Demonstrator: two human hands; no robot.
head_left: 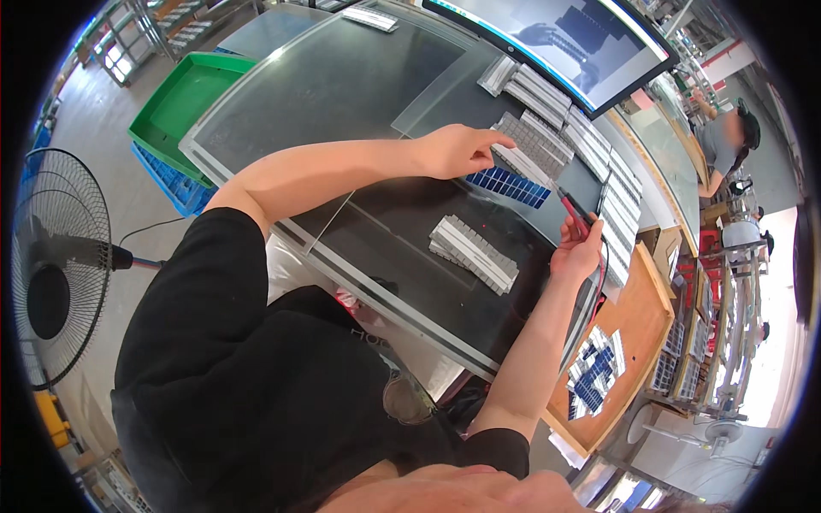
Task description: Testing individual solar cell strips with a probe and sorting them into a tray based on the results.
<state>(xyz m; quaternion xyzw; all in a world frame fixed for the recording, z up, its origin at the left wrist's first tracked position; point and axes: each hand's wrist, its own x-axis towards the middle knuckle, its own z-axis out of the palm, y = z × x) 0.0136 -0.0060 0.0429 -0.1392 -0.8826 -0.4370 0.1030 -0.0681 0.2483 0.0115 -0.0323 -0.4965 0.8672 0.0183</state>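
Note:
My left hand (457, 152) reaches across the dark table, its index finger stretched out and the other fingers partly curled. The fingertip is at the upper edge of a blue solar cell strip (509, 186), beside a stack of grey-white strips (534, 147); whether it touches them I cannot tell. In my right hand (578, 248) is a corded red-and-black pen-shaped tool (578, 215), which looks like a soldering iron. Its tip points at the right end of the blue strip. Nearer to me lies another fanned stack of pale strips (472, 254).
A monitor (590, 51) stands behind rows of stacked strips (617, 201). At the right, a wooden tray (633, 342) holds loose blue and white strips. A green bin (184, 107) and a fan (51, 282) are on the left. Another person (727, 141) is at the far right.

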